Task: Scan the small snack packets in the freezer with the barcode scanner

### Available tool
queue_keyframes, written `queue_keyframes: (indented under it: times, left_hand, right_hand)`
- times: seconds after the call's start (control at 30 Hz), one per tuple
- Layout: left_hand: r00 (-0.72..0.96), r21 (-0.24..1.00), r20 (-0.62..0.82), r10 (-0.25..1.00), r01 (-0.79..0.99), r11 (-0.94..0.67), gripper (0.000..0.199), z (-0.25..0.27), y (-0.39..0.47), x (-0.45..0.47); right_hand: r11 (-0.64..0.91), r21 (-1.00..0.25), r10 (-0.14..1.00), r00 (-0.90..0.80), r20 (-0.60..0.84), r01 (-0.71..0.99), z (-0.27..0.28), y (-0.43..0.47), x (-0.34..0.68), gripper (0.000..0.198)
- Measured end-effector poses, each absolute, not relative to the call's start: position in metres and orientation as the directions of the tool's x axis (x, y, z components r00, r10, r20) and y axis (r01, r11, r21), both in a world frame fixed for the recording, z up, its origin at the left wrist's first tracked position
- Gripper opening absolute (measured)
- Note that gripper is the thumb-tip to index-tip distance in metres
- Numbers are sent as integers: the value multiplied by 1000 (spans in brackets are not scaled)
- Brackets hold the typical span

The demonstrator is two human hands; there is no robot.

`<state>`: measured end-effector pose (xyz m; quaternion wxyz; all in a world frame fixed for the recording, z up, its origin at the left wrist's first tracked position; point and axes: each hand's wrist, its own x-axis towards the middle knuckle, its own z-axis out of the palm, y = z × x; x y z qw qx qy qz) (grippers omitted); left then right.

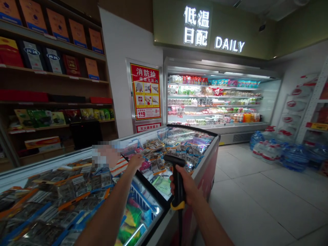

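Note:
My right hand (186,186) grips the handle of a black barcode scanner (176,174) with a yellow base, its head pointing at the chest freezer (205,160). My left hand (135,160) reaches forward over the freezer's glass lid and touches a striped orange and white packet (119,166) lying among the packets on top. Part of that area is blurred out. Several small dark snack packets (77,191) with orange edges cover the lid near my left arm.
An open chiller (217,102) with dairy and drinks stands at the back under a "DAILY" sign. Wooden shelves (53,75) with boxed goods line the left wall. Large water bottles (282,153) sit on the tiled floor (256,198) at the right.

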<state>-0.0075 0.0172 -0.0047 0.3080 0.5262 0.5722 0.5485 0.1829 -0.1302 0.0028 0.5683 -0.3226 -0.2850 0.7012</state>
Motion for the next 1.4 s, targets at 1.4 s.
queue_keyframes:
  times: [1.4]
  left_hand:
    - [388,-9,57,920,922,-388,63,3,-219,-129]
  right_hand:
    - [-241,-794,941,-335,-49,-558,8,-142,131,27]
